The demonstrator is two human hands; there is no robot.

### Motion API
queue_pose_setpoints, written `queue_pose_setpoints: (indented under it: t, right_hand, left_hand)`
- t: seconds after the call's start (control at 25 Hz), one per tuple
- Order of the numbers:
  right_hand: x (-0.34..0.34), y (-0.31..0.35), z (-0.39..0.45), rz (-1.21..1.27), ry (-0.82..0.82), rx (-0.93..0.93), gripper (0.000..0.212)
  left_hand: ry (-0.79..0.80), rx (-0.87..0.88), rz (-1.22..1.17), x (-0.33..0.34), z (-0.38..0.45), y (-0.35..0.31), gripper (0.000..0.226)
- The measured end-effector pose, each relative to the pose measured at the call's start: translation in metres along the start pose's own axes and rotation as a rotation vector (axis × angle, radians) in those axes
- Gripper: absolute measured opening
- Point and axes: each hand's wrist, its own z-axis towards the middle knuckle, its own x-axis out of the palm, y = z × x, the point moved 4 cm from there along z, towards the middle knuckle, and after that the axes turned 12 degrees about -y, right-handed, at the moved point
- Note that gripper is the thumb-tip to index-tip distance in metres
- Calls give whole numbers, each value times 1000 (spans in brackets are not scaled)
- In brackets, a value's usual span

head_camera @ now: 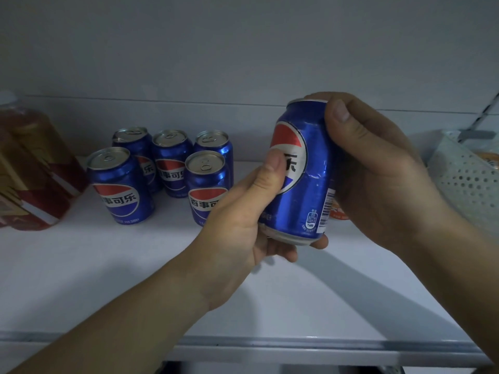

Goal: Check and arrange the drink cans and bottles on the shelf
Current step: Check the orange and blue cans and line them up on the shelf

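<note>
A blue can is held above the shelf, right of centre, tilted slightly with its top leaning right and away. It is gripped by both hands. The left hand is wrapped round the lower part from below, thumb pressed on the logo, fingertips seen under the base. The right hand is curled round the upper right side, thumb laid on the shoulder near the rim, fingers hidden behind the can. A barcode is seen on the can's right side; a dent or crease is seen mid-body.

Five more blue cans are stood upright on the shelf to the left, in a tight cluster: three at the back, two in front. All are seen with lids up and logos facing forward. The right front one is partly covered by the left hand.

At far left, red-and-gold bottles are stood on the shelf, well apart from the held can. At far right, a white perforated basket is seen, contents unclear. A small orange-labelled item is glimpsed behind the right hand; it cannot be identified.
</note>
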Motion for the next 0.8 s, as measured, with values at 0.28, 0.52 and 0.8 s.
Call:
queue_pose_setpoints:
  t: [0.28, 0.52, 0.8]
  right_hand:
    - [-1, -1, 0, 68, 54, 44, 45]
    - [2, 2, 0, -12, -18, -34, 49]
    - [4, 4, -2, -49, 19, -7, 32]
  left_hand:
    - [-3, -48, -31, 4, 3, -4, 58]
    - [-107, 12, -11, -11, 9, -5, 54]
    - [-158, 25, 82, -3, 8, -11, 44]
